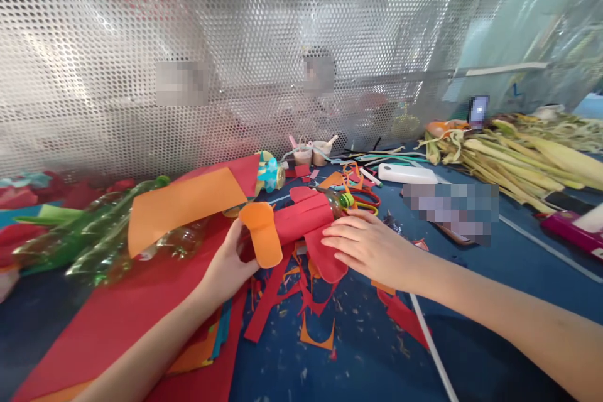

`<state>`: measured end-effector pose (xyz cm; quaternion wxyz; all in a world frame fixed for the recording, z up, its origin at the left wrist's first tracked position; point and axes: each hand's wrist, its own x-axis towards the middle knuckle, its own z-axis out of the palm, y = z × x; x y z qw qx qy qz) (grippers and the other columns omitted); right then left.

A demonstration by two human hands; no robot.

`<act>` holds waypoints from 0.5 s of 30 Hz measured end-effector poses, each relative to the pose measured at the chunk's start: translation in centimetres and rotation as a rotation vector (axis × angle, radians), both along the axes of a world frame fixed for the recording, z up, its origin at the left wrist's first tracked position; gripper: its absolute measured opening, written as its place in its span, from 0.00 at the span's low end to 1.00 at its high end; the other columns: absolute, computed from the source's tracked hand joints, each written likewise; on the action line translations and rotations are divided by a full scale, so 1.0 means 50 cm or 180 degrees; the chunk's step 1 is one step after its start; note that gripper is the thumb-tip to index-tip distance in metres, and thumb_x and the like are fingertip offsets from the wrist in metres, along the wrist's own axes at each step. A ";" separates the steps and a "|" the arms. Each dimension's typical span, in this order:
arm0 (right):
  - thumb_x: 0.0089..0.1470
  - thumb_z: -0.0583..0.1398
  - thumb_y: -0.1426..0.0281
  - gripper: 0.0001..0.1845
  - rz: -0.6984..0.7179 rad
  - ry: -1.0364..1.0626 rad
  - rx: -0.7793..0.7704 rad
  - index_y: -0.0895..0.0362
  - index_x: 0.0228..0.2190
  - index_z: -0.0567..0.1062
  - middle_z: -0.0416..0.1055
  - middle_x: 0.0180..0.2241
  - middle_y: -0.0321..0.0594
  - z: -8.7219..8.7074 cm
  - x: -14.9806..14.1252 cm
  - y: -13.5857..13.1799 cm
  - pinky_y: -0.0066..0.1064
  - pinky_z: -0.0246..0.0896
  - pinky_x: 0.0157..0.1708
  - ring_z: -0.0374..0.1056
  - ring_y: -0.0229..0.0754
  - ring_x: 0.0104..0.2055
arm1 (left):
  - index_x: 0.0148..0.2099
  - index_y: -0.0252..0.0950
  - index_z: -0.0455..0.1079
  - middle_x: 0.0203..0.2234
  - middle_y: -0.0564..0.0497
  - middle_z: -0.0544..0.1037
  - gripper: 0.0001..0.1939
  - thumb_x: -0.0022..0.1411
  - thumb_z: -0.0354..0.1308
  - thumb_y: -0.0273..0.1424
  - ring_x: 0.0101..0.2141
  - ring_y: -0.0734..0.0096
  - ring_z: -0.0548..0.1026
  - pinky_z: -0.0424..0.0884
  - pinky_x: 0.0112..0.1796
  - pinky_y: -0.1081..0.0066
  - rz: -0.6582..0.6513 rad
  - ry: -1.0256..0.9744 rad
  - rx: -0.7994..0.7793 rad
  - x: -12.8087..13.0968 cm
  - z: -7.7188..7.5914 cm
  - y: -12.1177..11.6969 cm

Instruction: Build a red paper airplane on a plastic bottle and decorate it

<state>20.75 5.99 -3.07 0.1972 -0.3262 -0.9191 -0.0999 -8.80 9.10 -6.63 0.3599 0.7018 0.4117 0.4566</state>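
Observation:
A plastic bottle wrapped in red felt-like sheet (304,218) lies on its side in the middle, its green cap (347,200) pointing right. My left hand (230,264) grips the bottle's left end between thumb and fingers. In front of that end sits a rounded orange cutout (264,235). My right hand (367,248) lies by the neck with fingers stretched out, touching the wrap's edge and a rounded red cutout (328,257) below it. Red and orange scraps (318,339) are scattered under the bottle.
Clear green bottles (117,226) and an orange sheet (188,204) lie left on a large red sheet (122,320). Two small cups (323,154) stand behind, before a perforated metal screen (264,44). A blurred phone (450,210) and corn husks (509,157) are at right.

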 end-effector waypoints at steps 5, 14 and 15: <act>0.63 0.55 0.71 0.13 0.0111 0.0075 -0.0309 0.57 0.46 0.75 0.75 0.41 0.40 -0.018 0.003 -0.006 0.39 0.58 0.47 0.66 0.44 0.45 | 0.59 0.39 0.60 0.56 0.44 0.66 0.29 0.57 0.63 0.31 0.56 0.50 0.65 0.60 0.54 0.42 0.0087 -0.0072 -0.0008 0.003 0.001 -0.001; 0.59 0.52 0.80 0.15 0.0496 0.0291 -0.0841 0.57 0.38 0.77 0.70 0.34 0.42 -0.012 0.001 -0.024 0.39 0.61 0.40 0.64 0.43 0.37 | 0.59 0.41 0.60 0.58 0.44 0.67 0.38 0.47 0.68 0.33 0.59 0.52 0.62 0.58 0.58 0.53 0.0252 -0.0223 -0.0257 0.014 0.014 -0.009; 0.59 0.52 0.79 0.14 0.0474 0.0378 -0.0774 0.58 0.37 0.77 0.70 0.34 0.42 -0.011 0.000 -0.023 0.39 0.61 0.39 0.65 0.43 0.37 | 0.59 0.41 0.60 0.58 0.44 0.68 0.39 0.45 0.69 0.34 0.59 0.53 0.62 0.59 0.58 0.55 0.0274 -0.0245 -0.0300 0.015 0.015 -0.010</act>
